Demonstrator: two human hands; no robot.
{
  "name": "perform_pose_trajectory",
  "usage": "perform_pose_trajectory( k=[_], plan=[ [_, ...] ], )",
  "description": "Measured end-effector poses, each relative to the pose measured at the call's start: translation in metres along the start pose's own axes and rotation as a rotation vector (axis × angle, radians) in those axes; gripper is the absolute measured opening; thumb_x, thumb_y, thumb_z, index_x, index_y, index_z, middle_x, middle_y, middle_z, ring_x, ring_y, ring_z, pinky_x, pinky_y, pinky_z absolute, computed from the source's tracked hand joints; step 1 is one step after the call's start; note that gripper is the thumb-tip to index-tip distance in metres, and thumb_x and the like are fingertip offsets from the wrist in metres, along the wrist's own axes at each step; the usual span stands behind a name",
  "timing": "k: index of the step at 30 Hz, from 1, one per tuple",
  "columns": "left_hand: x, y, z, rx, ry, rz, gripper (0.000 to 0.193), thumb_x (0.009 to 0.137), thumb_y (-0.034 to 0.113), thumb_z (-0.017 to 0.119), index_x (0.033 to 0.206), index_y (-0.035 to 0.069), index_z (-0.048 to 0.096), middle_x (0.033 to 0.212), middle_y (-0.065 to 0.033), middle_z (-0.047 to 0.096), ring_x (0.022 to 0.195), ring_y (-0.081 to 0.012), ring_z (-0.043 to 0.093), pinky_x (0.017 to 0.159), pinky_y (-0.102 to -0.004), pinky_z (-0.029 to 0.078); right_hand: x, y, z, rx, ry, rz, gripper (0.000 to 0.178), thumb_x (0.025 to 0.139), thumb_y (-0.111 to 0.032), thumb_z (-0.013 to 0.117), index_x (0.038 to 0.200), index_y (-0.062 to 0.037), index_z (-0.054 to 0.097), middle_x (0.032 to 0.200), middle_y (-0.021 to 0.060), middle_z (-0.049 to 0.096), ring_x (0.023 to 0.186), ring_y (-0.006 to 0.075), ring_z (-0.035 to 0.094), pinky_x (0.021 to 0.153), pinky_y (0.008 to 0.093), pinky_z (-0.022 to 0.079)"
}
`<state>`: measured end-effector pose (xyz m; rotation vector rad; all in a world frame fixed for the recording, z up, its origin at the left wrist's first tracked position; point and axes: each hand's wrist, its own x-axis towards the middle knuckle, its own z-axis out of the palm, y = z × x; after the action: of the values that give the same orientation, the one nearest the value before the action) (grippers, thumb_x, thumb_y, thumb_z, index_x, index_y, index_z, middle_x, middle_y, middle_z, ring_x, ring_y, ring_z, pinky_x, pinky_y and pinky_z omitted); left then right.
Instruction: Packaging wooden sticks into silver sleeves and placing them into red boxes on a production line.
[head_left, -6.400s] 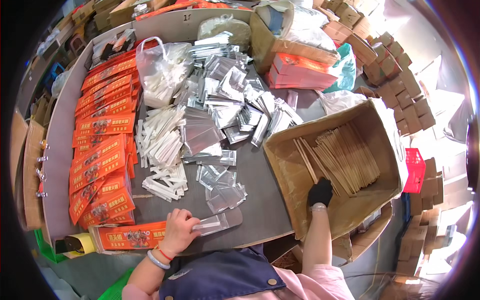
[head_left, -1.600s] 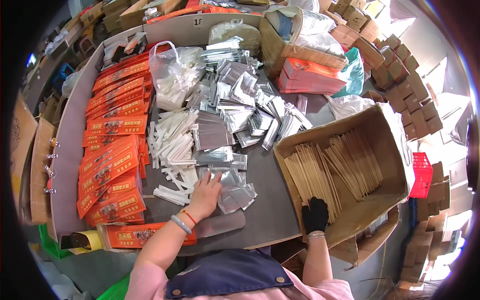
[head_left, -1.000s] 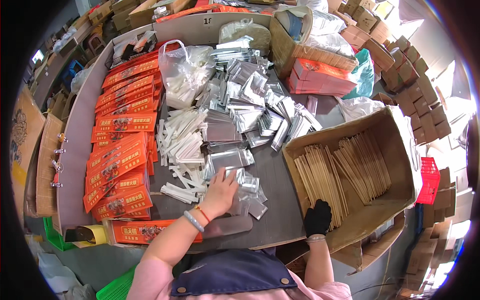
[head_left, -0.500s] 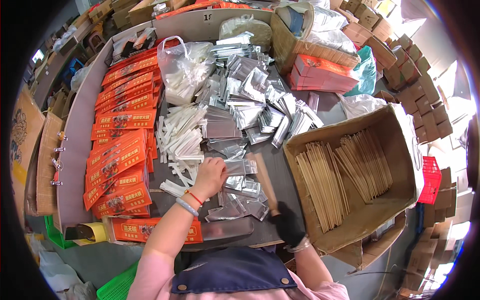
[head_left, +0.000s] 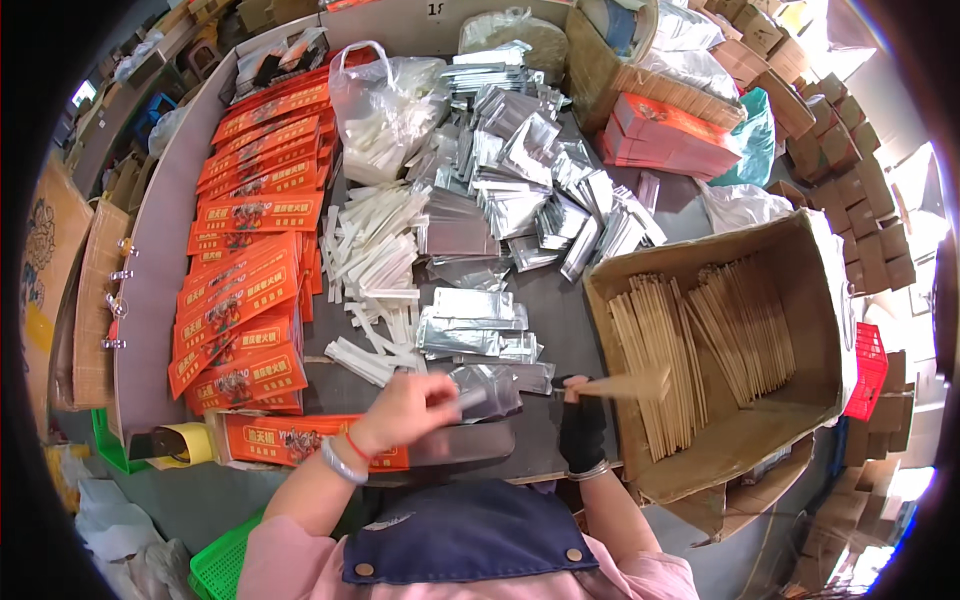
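Observation:
My left hand [head_left: 405, 408], bare and with a bracelet at the wrist, hovers low over the front of the table. Its fingers are curled together, and a small pale thing blurred by motion shows at their tips. To the right, my right hand [head_left: 583, 425] wears a black fingerless glove and grips wooden chopsticks [head_left: 630, 385], smeared by motion, pointing toward the box. Silver foil packets [head_left: 470, 325] and clear ones [head_left: 488, 388] lie just beyond my left hand. Beneath it, a front stack of orange printed sleeves [head_left: 270, 438] adjoins a clear plastic strip [head_left: 485, 441].
A cardboard box [head_left: 725, 430] of wooden chopsticks stands at the right. Overlapping orange sleeves [head_left: 240, 290] line the left side. White paper strips [head_left: 370, 245], a plastic bag [head_left: 390, 110] and heaped foil packets [head_left: 520, 150] fill the middle. Orange packs [head_left: 670, 140] sit at the back right.
My left hand has left the foil packets and come nearer me. The right hand has moved up slightly, and the chopsticks have swung right toward the box. The whole view has shifted slightly.

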<state>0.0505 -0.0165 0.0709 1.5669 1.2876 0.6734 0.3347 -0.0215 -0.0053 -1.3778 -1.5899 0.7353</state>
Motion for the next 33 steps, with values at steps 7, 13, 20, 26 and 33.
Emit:
perform_pose_trajectory(
  k=[7, 13, 20, 26, 33],
  plan=[
    [-0.062, -0.02, 0.028, 0.635, 0.134, 0.085, 0.042, 0.063, 0.028, 0.084, 0.1, 0.015, 0.072, 0.094, -0.0017, 0.06, 0.096, -0.0255, 0.054, 0.083, -0.0399, 0.042, 0.014, -0.036, -0.027, -0.117, -0.407, -0.045, 0.023, 0.093, -0.011, 0.06, 0.116, -0.0093, 0.066, 0.088, 0.0116, 0.06, 0.08, 0.0269, 0.062, 0.071, 0.0346, 0.049],
    [-0.1, -0.021, 0.002, 0.62, 0.183, 0.038, 0.064, 0.057, 0.027, 0.087, 0.114, 0.007, 0.065, 0.111, -0.0084, 0.059, 0.107, -0.0302, 0.052, 0.095, -0.0428, 0.042, -0.01, -0.026, -0.05, -0.573, -0.786, -0.135, 0.035, 0.085, -0.022, 0.069, 0.119, -0.0187, 0.067, 0.082, 0.0108, 0.061, 0.075, 0.0309, 0.06, 0.064, 0.0411, 0.048],
    [-0.082, -0.019, 0.026, 0.67, 0.164, 0.079, 0.074, 0.054, 0.026, 0.089, 0.12, 0.006, 0.061, 0.117, -0.0087, 0.057, 0.114, -0.0315, 0.049, 0.099, -0.0434, 0.04, -0.012, -0.027, 0.033, -0.117, -0.548, -0.468, 0.026, 0.077, -0.011, 0.074, 0.103, -0.0109, 0.068, 0.08, 0.0119, 0.063, 0.075, 0.0319, 0.062, 0.067, 0.0414, 0.051],
    [-0.074, -0.027, 0.039, 0.62, 0.138, 0.092, 0.075, 0.056, 0.024, 0.087, 0.123, 0.007, 0.059, 0.115, -0.0095, 0.057, 0.108, -0.0312, 0.05, 0.094, -0.0427, 0.042, -0.047, -0.007, 0.044, -0.067, -0.423, -0.052, 0.022, 0.079, -0.007, 0.072, 0.1, -0.005, 0.066, 0.09, 0.0119, 0.063, 0.082, 0.0296, 0.063, 0.079, 0.0375, 0.051],
    [-0.063, -0.023, 0.03, 0.765, -0.057, 0.189, 0.051, 0.066, 0.02, 0.078, 0.116, 0.018, 0.063, 0.108, -0.0117, 0.058, 0.098, -0.031, 0.053, 0.084, -0.0427, 0.045, -0.012, -0.082, 0.04, -0.466, -0.597, -0.406, 0.072, 0.063, -0.041, 0.084, 0.121, -0.0096, 0.056, 0.101, 0.0104, 0.061, 0.097, 0.03, 0.058, 0.084, 0.0454, 0.043]
  ],
)
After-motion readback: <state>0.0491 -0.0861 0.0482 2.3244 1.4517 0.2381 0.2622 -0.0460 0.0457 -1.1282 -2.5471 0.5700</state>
